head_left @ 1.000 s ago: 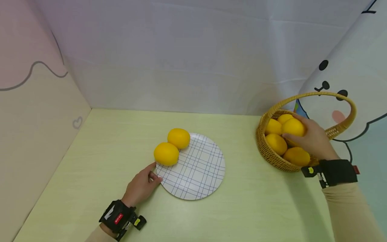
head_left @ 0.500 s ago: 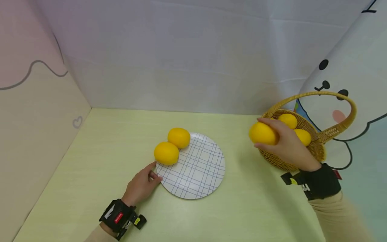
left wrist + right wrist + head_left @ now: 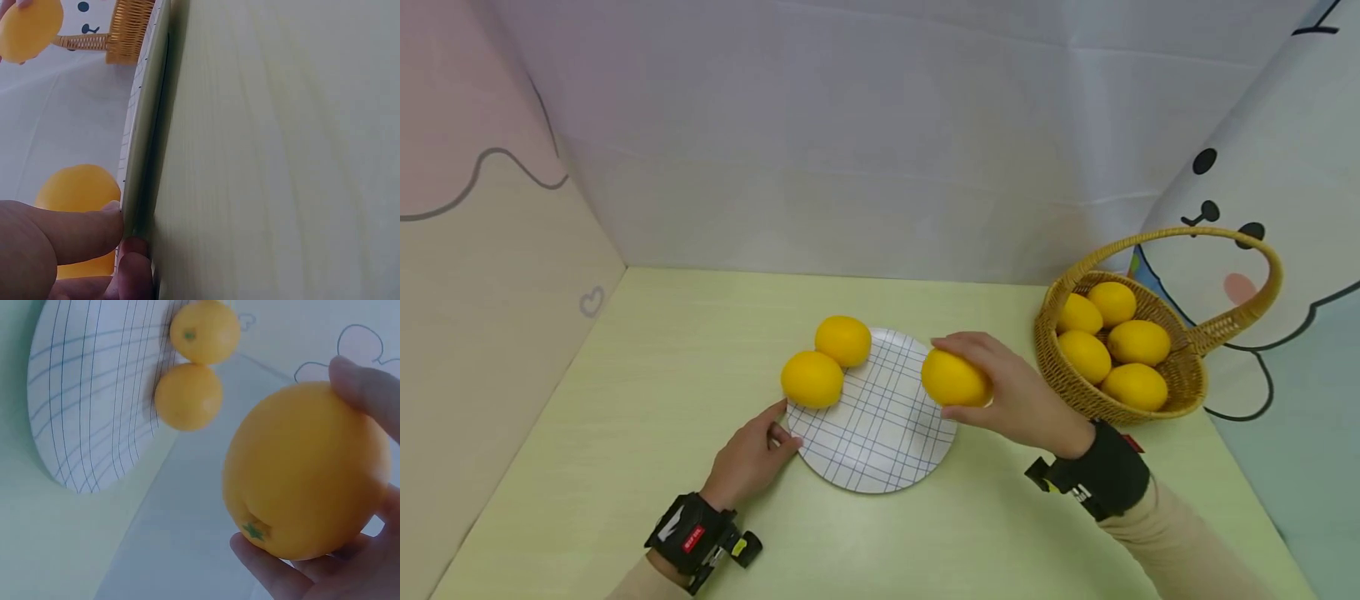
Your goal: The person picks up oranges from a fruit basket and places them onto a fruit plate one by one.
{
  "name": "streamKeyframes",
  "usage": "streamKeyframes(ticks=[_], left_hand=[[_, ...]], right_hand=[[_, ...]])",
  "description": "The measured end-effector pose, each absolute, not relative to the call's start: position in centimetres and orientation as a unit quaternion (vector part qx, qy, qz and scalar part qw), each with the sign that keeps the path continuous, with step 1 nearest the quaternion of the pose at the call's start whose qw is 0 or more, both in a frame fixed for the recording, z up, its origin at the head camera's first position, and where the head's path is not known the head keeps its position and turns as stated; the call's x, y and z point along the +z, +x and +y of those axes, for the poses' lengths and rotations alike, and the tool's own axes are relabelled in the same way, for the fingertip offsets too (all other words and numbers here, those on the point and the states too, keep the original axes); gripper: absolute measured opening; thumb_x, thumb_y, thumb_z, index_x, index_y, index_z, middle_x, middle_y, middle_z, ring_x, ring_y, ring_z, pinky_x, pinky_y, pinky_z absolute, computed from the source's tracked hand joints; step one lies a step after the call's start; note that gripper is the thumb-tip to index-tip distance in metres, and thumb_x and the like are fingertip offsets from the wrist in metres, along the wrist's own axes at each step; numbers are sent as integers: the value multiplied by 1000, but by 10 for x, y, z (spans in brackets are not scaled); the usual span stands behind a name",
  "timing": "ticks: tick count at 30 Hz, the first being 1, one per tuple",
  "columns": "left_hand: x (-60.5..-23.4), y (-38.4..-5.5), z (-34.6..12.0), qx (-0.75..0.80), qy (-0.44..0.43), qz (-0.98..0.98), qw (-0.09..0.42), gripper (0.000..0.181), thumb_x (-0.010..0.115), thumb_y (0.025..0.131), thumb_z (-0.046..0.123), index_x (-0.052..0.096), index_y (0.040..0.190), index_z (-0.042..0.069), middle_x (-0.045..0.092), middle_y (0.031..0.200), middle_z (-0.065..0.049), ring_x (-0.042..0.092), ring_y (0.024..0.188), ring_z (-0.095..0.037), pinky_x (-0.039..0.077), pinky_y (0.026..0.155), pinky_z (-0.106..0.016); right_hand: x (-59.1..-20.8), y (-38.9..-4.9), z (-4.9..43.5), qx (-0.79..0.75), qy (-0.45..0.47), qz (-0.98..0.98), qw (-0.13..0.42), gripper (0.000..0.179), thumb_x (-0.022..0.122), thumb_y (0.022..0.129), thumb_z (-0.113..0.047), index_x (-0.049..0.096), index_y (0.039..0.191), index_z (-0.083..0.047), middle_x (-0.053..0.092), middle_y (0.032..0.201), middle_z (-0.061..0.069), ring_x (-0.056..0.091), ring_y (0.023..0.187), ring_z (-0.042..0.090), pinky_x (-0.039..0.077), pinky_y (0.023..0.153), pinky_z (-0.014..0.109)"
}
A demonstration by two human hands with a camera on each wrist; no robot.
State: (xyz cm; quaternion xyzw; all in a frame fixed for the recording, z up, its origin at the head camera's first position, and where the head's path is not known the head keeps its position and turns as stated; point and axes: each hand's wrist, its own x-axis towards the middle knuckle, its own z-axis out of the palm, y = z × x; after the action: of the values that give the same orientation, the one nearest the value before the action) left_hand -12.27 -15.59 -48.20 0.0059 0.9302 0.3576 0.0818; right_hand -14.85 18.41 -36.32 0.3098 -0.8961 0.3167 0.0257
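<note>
My right hand (image 3: 1018, 404) holds an orange (image 3: 955, 379) between thumb and fingers, above the right part of a round white plate (image 3: 872, 437) with blue grid lines. The right wrist view shows the small green stem mark on this orange (image 3: 306, 469). Two more oranges sit side by side at the plate's left rim, one farther back (image 3: 843, 340) and one nearer (image 3: 812, 380). At the plate's lower left, my left hand (image 3: 748, 462) pinches the rim; in the left wrist view its thumb (image 3: 81, 234) lies against the edge.
A wicker basket (image 3: 1187, 379) with a tall arched handle stands at the right of the pale wooden table (image 3: 985, 533). Several oranges (image 3: 1138, 342) lie inside it. Printed cloth walls (image 3: 865, 167) close off the back and sides.
My right hand has lifted an orange out of the basket and carried it left, over the plate. The left hand, the plate and its two oranges have stayed in place.
</note>
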Motion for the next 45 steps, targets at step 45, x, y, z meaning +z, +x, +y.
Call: streamKeyframes(ticks=[45], left_hand=[[-479,-121,-159,358,32,930,82,69,65,88,32,41,145,2,59,81,4,47,65,-13,35,55,-28]], right_hand=[[-454,-122,50,249,381,-891,13,73,78,70,-39,51,136,-23,44,137,9,41,123,21,42,97,32]])
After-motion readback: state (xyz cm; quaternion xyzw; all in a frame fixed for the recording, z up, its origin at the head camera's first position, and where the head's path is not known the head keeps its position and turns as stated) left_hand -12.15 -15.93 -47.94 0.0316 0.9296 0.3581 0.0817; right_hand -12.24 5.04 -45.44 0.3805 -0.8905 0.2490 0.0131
